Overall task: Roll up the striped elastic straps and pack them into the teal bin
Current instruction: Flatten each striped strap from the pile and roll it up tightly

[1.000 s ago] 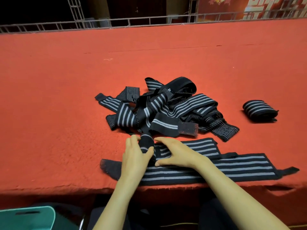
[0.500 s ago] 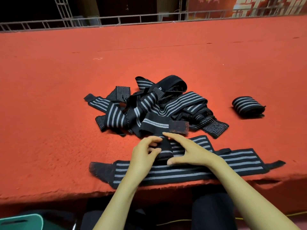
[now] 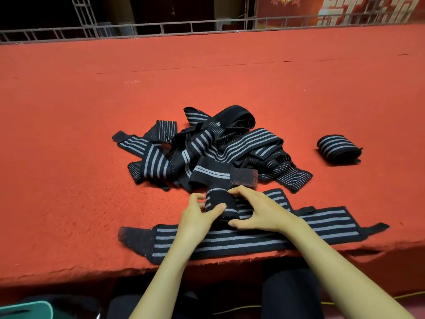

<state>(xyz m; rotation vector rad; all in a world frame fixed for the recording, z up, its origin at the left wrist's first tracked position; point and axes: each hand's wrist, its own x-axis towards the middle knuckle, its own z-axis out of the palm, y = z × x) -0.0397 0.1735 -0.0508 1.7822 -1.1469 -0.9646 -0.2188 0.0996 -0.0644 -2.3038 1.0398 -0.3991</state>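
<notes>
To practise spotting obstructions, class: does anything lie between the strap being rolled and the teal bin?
Nothing blocks it. The half-rolled strap, gripped by the left hand and right hand, need only pass over a flat strap along the table edge to reach the teal bin below left.

Red felt table [image 3: 69, 180]: strap pile [image 3: 207, 150], flat strap [image 3: 253, 236], rolled strap [image 3: 338, 148].

Both the left hand [image 3: 197, 218] and the right hand [image 3: 264, 211] were bare, the forearms [image 3: 345, 272] uncovered to the frame's edge; dark trousers [image 3: 292, 295] covered the lap.
</notes>
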